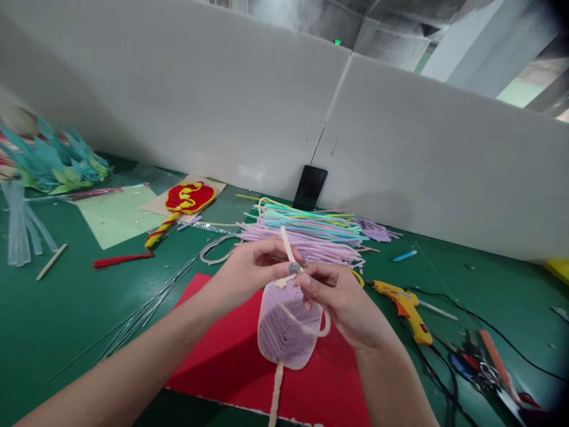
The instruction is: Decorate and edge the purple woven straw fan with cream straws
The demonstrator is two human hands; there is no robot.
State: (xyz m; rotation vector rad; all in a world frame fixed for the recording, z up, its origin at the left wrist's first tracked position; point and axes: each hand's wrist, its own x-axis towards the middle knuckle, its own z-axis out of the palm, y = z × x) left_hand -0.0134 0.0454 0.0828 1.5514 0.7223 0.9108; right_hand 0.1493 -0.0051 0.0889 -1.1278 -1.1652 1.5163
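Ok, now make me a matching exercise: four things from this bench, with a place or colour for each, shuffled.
1. Glue gun
2. Phone
3. Cream strip
4. Tasselled fan

A. Held between the left hand and right hand
B. Red and yellow, with a twisted handle
C. Lying to the right of the red sheet
D. Leaning against the pale partition

Pairs: 1-C, 2-D, 3-A, 4-B

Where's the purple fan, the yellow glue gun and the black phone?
Purple fan (287, 334): head view, on its purple striped face.
Yellow glue gun (413, 314): head view, on its handle.
Black phone (310, 187): head view, on its dark front.
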